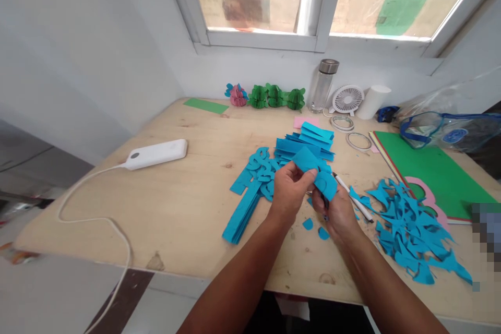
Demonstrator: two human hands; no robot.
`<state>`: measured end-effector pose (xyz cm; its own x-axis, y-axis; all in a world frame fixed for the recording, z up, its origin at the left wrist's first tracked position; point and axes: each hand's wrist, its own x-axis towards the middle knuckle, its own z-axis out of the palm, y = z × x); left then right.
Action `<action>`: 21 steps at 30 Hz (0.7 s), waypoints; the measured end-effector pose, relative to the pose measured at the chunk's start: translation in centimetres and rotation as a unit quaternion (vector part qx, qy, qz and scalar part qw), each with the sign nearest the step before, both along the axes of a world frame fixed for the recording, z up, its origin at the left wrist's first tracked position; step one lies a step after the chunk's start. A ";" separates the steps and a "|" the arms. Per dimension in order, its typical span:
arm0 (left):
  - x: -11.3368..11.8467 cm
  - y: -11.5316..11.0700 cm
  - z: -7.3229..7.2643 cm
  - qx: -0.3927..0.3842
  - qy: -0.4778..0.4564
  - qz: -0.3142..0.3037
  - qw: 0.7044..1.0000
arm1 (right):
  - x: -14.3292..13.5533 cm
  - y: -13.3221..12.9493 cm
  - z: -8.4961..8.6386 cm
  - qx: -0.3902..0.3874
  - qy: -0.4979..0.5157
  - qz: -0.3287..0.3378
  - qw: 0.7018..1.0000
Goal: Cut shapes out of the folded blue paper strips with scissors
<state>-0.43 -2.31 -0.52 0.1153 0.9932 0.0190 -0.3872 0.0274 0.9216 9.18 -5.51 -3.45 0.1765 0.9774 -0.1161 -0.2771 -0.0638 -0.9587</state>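
My left hand (291,188) pinches a folded piece of blue paper (307,162) above the table. Against the paper's right end is my right hand (337,211), its fingers closed around dark-handled scissors (324,202), mostly hidden by the hand and paper. Just behind lies a stack of folded blue paper strips (301,141). Left of my hands are blue cut-out shapes with rounded loops (261,164) and a long folded blue strip (242,214). Small blue scraps (308,224) lie below the hands. A white pen (354,198) rests beside my right hand.
A heap of blue scraps (410,235) and green sheets (430,167) with a pink cut-out (426,198) lie right. Tape rolls (358,141), a bottle (321,86), a small fan (347,99) and paper ornaments (274,96) stand behind. A corded white device (156,154) lies left.
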 end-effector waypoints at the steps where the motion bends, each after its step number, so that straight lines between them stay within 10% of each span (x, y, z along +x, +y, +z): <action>1: 0.0 0.0 0.0 -0.003 -0.002 0.001 1.000 | 0.0 0.0 0.0 -0.003 0.001 0.002 1.000; 21: -0.7 0.5 0.1 0.010 0.016 -0.048 0.999 | 0.1 0.1 0.4 -0.016 0.007 -0.002 1.000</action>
